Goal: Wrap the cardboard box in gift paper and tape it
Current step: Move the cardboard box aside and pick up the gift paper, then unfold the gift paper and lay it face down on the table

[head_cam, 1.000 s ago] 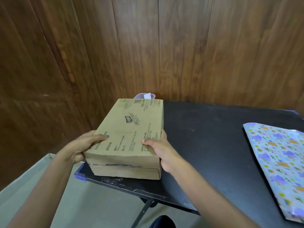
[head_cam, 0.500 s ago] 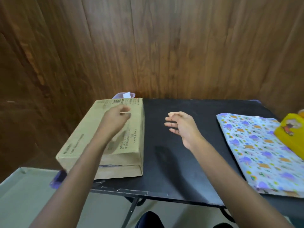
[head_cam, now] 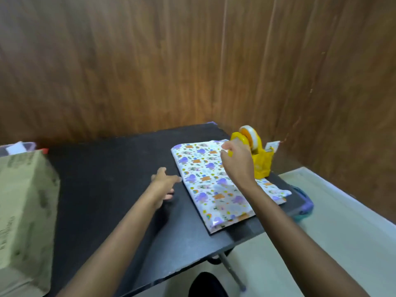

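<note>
Both flank the paper (head_cam: pixel 205 185), lying lengthwise near-to-far: my left hand (head_cam: pixel 162 183) open at its left edge, right hand (head_cam: pixel 235 161) curled over its far end, grip unclear.

One head-worn camera looks forward and down from above the near edge of the black table (head_cam: pixel 111 189). It sits near the tabletop and faces the wooden wall (head_cam: pixel 150 61).

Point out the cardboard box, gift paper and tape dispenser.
cardboard box (head_cam: pixel 23 200): head view, its printed top face.
gift paper (head_cam: pixel 205 183): head view, middle of folded sheet.
tape dispenser (head_cam: pixel 262 166): head view, its yellow body.
</note>
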